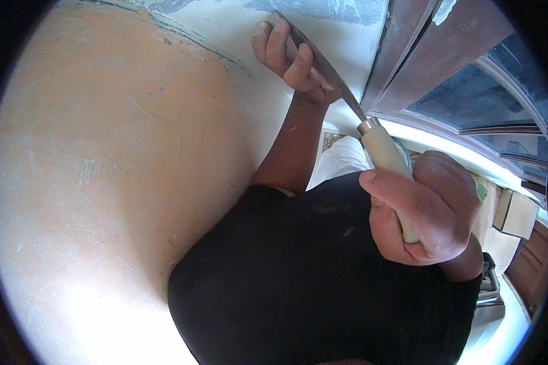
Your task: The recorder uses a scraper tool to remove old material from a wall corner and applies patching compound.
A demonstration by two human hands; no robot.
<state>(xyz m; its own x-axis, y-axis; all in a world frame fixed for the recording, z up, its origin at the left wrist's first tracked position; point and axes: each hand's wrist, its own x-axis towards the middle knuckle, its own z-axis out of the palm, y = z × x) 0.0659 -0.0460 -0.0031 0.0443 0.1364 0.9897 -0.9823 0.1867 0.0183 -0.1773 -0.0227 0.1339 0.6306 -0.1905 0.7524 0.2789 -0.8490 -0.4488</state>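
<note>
In my right hand [432, 210] is a putty knife, fingers wrapped round its pale wooden handle [385, 148] and thumb lying along it. Its dark metal blade [327, 70], seen nearly edge-on, rises from a shiny ferrule toward the upper left. My left hand [289, 58] is raised near the blade's far end, its fingers bent and apart. The blade covers part of that hand; whether they touch I cannot tell. Beyond the blade's tip is a whitish wall surface [338, 36] with grey smears.
An orange-tan wall [103, 152] with scuffs and pale patches fills the left side, close to my left arm. At the upper right stands a brown wooden frame [408, 55] with glass panes [469, 103]. A pale box [515, 214] lies farther off at the right.
</note>
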